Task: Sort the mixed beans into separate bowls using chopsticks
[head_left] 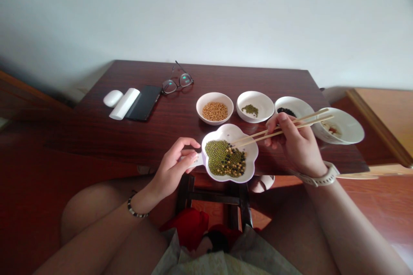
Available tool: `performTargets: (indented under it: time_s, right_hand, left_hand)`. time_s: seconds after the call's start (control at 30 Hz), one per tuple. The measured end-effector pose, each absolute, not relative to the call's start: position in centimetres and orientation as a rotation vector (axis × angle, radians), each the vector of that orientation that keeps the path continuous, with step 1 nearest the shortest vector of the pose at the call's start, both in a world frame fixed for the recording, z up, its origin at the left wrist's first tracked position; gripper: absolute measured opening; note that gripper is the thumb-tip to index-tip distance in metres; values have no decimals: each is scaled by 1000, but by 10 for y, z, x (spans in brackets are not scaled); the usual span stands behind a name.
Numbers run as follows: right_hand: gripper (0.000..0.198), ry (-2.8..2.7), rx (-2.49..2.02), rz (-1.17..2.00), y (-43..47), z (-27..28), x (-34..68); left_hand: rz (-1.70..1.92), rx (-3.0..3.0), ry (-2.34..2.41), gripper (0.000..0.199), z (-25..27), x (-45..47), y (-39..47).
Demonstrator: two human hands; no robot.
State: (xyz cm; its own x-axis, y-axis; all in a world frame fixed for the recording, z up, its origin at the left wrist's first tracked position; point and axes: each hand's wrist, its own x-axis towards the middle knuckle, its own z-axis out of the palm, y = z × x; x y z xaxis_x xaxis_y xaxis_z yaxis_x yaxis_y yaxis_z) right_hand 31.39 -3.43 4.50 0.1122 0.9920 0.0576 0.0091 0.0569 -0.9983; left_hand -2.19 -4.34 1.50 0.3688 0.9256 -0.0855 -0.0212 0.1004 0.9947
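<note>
My left hand (179,161) grips the short handle of a white flower-shaped bowl (254,161) at the table's front edge. Inside it lie green mung beans (216,154), with mixed yellow and black beans (235,163) on the right side. My right hand (290,137) is closed around a pair of wooden chopsticks (258,136); their tips reach into the bowl among the beans. Behind stand a white bowl of yellow soybeans (215,111), a bowl with a few mung beans (250,110) and a bowl of black beans (286,112), partly hidden by my right hand.
A larger white bowl (353,131) with pale and brown bits stands at the far right. Eyeglasses (177,84), a dark phone (144,103), a white cylinder-like case (124,104) and a rounded white case (112,98) lie on the dark wooden table (167,133). A wall rises behind.
</note>
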Motion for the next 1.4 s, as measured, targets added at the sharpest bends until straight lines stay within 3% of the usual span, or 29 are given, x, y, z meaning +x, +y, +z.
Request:
performTargets:
  time_s: [1.1, 1.4]
  right_hand:
    - [46, -1125, -1180, 942, -39, 47, 312]
    - [47, -1154, -1223, 1051, -40, 44, 311]
  left_hand:
    - [896, 1255, 964, 23, 16, -21, -46]
    - [903, 1261, 953, 23, 17, -21, -45]
